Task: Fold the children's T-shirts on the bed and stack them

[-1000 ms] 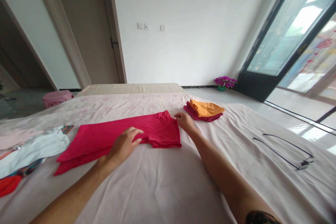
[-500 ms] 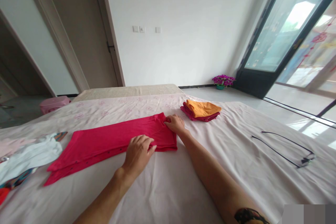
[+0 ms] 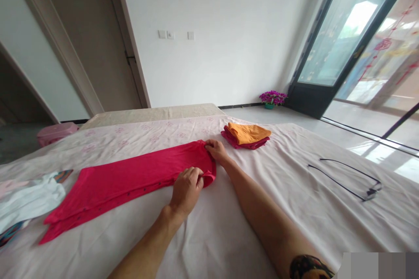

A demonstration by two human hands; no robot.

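A red garment (image 3: 127, 173), folded into a long strip, lies across the bed sheet (image 3: 209, 239). Small dark dots run along its near edge, and its left end spreads into a pointed flare. My left hand (image 3: 187, 188) is closed on the near edge at the right end, where the cloth curls up beside the fingers. At the far right corner, my right hand (image 3: 216, 151) pinches the cloth between thumb and fingers. Just beyond that hand sits a stack of folded clothes, an orange piece (image 3: 249, 133) on top of dark red ones (image 3: 229, 138).
Black-framed glasses (image 3: 369, 194) lie on the sheet at the right. Loose clothes, among them a white piece (image 3: 32, 200), are heaped at the left edge. A pink stool (image 3: 57, 134) stands beyond the bed. Purple flowers (image 3: 273, 97) sit on the floor near the glass door (image 3: 310, 96).
My left hand has moved right along the near edge and closed on the cloth, lifting and curling it. My right hand stays at the far corner. The view has shifted slightly right.
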